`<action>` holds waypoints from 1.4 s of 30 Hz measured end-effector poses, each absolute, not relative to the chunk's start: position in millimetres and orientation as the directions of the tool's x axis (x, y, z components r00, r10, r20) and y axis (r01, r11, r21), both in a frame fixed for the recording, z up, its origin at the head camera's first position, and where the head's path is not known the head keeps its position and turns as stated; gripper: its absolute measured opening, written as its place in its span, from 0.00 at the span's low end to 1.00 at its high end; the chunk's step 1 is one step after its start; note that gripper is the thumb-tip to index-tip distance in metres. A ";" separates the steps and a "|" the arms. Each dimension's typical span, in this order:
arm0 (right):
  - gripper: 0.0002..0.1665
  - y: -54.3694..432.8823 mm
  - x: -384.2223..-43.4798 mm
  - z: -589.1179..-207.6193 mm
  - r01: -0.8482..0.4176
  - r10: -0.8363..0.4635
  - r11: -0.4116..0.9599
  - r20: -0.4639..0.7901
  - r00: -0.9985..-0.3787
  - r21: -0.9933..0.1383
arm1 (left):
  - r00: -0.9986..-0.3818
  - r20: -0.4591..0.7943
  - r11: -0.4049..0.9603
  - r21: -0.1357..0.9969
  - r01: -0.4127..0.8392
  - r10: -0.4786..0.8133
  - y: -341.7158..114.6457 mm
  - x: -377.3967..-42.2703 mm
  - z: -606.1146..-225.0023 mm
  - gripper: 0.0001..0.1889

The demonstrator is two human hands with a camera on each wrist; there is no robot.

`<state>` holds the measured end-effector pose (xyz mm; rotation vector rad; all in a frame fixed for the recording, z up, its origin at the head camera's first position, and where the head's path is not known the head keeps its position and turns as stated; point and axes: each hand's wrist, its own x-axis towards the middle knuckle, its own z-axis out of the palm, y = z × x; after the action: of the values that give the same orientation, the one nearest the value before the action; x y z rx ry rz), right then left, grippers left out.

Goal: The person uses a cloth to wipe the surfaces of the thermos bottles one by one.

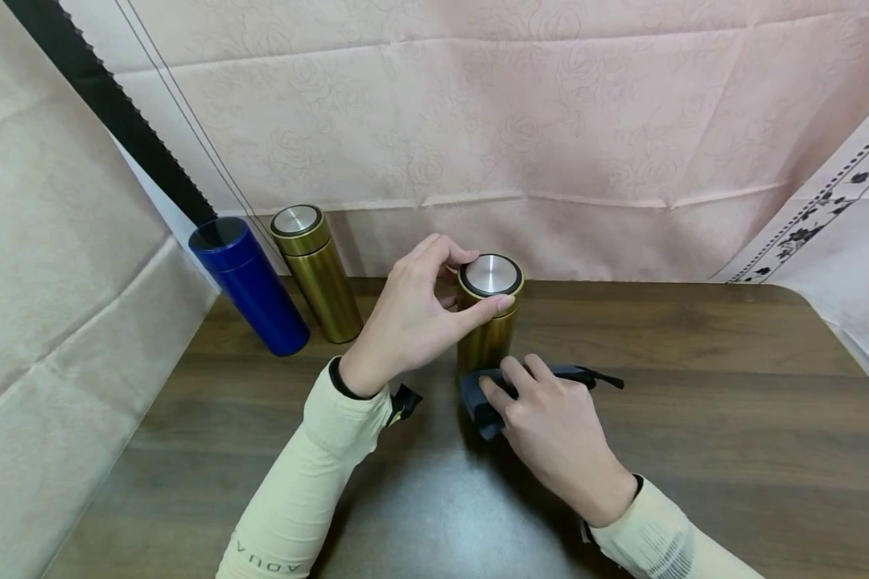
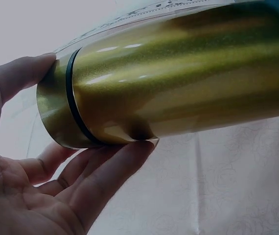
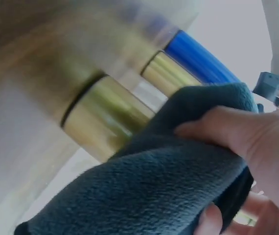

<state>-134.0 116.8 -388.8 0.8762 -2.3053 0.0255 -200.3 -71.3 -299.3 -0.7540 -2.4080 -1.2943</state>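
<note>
A gold vacuum flask (image 1: 485, 342) with a silver-topped lid stands upright on the table. My left hand (image 1: 422, 310) grips it around the lid, thumb on the near side and fingers on the far side. In the left wrist view the fingers also lie along the flask (image 2: 178, 88) just below the dark seam. My right hand (image 1: 553, 430) holds a folded dark blue-grey cloth (image 1: 478, 394) against the lower part of the flask. Seen from the right wrist, the cloth (image 3: 144, 186) bunches under the thumb and covers part of the gold body.
To the left, a second gold flask (image 1: 320, 281) stands beside a blue flask (image 1: 249, 285). A pale patterned cloth (image 1: 478, 121) hangs behind the wooden table (image 1: 695, 450), and another covering (image 1: 58, 281) rises on the left side.
</note>
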 end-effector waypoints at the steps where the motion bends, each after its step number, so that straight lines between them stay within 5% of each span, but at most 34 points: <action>1: 0.23 116.8 -133.0 -386.1 -0.597 -0.575 0.778 0.604 -0.552 0.196 | -0.815 0.493 0.454 0.677 0.579 0.304 -71.5 -200.4 -299.7 0.23; 10: 0.29 113.1 -126.9 -367.2 -0.564 -0.479 0.805 0.760 -0.439 0.182 | -0.816 0.495 0.456 0.677 0.577 0.298 -74.4 -200.6 -304.0 0.21; 18: 0.19 98.0 -130.5 -362.9 -0.557 -0.374 0.813 0.887 -0.272 0.172 | -0.809 0.495 0.446 0.674 0.588 0.318 -73.3 -200.4 -305.3 0.21; 22: 0.15 87.6 -133.0 -363.2 -0.539 -0.355 0.822 0.904 -0.237 0.182 | -0.800 0.506 0.447 0.664 0.600 0.321 -72.2 -201.6 -306.0 0.21; 30: 0.12 68.3 -140.5 -370.0 -0.527 -0.370 0.827 0.893 -0.255 0.192 | -0.798 0.509 0.458 0.654 0.602 0.323 -72.9 -202.0 -304.0 0.20; 42: 0.18 58.2 -138.9 -390.7 -0.464 -0.463 0.846 0.797 -0.389 0.265 | -0.795 0.509 0.460 0.649 0.606 0.328 -73.0 -202.1 -299.2 0.21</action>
<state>-138.9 58.2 -390.7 0.6786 -2.0352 0.0010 -202.1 -73.0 -299.2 -0.7955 -2.4018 -1.2557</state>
